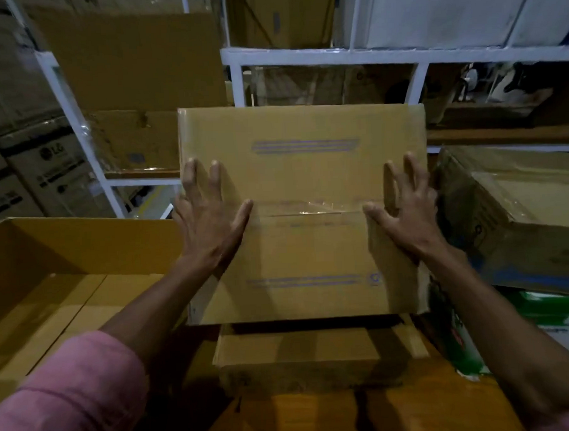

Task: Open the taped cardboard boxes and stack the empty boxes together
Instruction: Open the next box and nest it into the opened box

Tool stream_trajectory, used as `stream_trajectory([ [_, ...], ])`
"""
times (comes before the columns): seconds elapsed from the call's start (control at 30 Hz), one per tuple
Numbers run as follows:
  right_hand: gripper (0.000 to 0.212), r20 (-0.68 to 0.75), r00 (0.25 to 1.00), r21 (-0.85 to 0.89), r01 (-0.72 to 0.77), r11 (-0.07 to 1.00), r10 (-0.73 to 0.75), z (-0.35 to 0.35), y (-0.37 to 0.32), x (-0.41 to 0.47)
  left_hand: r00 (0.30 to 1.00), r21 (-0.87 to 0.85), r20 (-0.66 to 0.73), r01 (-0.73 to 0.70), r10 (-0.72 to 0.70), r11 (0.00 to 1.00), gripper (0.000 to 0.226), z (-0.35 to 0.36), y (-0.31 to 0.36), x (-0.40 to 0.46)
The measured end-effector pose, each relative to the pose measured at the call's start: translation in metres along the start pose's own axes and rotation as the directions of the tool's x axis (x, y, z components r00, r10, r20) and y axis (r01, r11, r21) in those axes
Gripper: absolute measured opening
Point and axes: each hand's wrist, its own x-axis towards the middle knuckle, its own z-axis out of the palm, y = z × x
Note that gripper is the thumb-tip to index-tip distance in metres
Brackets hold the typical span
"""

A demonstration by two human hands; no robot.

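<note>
A closed brown cardboard box [302, 175] sits in front of me at chest height, its top seam sealed with clear tape [309, 209]. My left hand [208, 218] lies flat on the box's left side with fingers spread. My right hand [403, 210] presses the right side, fingers spread and slightly bent over the edge. The box is above another cardboard box [302, 354] lying lower down.
An open empty box [82, 243] stands at the left. To the right lies a taped box [517, 211] over green-and-white packages [542, 315]. White metal shelving [335, 55] with more cartons fills the background. Stacked printed cartons [46, 167] stand far left.
</note>
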Motion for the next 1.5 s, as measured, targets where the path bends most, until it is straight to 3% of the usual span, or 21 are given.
stream_trajectory([
  [0.23, 0.099, -0.080, 0.996, -0.034, 0.038, 0.999, -0.041, 0.010, -0.009, -0.045, 0.995, -0.058, 0.035, -0.089, 0.091, 0.994, 0.096, -0.012, -0.034, -0.032],
  [0.47, 0.107, -0.108, 0.991, -0.108, 0.063, 0.992, -0.075, -0.017, -0.031, -0.039, 0.985, -0.070, -0.011, -0.172, 0.172, 0.983, 0.106, -0.054, -0.027, -0.007],
  [0.7, 0.117, -0.053, 0.996, -0.240, 0.061, 0.969, -0.076, -0.053, -0.056, -0.003, 0.971, -0.061, 0.015, -0.237, 0.239, 0.969, 0.120, -0.085, -0.017, 0.022],
  [0.87, 0.127, 0.019, 1.000, -0.262, 0.009, 0.965, -0.004, -0.066, -0.062, 0.011, 0.973, -0.073, 0.085, -0.207, 0.212, 0.976, 0.125, -0.089, -0.015, 0.027],
  [1.0, 0.119, -0.013, 1.000, -0.230, -0.021, 0.973, 0.019, -0.070, -0.065, 0.003, 0.979, -0.084, 0.036, -0.197, 0.201, 0.977, 0.115, -0.090, -0.008, 0.018],
  [1.27, 0.090, -0.365, 0.923, -0.135, 0.073, 0.988, -0.118, -0.067, -0.064, -0.023, 0.954, -0.112, -0.218, -0.236, 0.207, 0.965, 0.097, -0.087, -0.012, -0.008],
  [1.4, 0.073, -0.363, 0.931, -0.063, 0.024, 0.998, -0.045, -0.044, -0.056, -0.057, 0.957, -0.172, -0.224, -0.223, 0.182, 0.959, 0.059, -0.076, -0.024, -0.039],
  [1.5, 0.059, -0.354, 0.935, -0.020, -0.010, 1.000, 0.002, -0.021, -0.047, -0.102, 0.975, -0.201, -0.173, -0.177, 0.143, 0.963, 0.042, -0.070, -0.034, -0.071],
])
